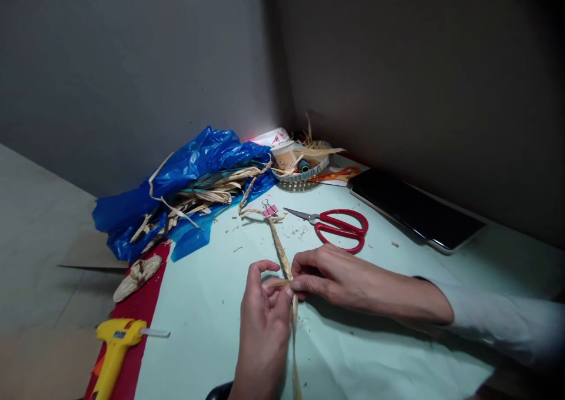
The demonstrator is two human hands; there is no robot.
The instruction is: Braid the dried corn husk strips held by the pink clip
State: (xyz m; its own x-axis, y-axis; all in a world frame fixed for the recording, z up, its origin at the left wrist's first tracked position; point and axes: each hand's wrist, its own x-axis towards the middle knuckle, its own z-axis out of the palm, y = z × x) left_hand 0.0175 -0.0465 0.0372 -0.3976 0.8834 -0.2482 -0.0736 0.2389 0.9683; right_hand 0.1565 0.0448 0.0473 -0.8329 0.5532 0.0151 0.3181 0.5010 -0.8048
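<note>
A braid of dry straw-coloured fibre runs from a pink binder clip down toward me. At its lower end my left hand pinches a strand between thumb and fingers, its index finger raised and curled. My right hand is closed on the braid from the right, fingertips meeting the left thumb. Below the hands a loose strand hangs toward the near edge. Just beyond my right hand lie red-handled scissors, blades pointing left.
A blue plastic bag with dry fibre strips lies at the back left, beside a woven basket of supplies. A dark tablet rests at right. A yellow glue gun and an oval woven piece are on the left edge.
</note>
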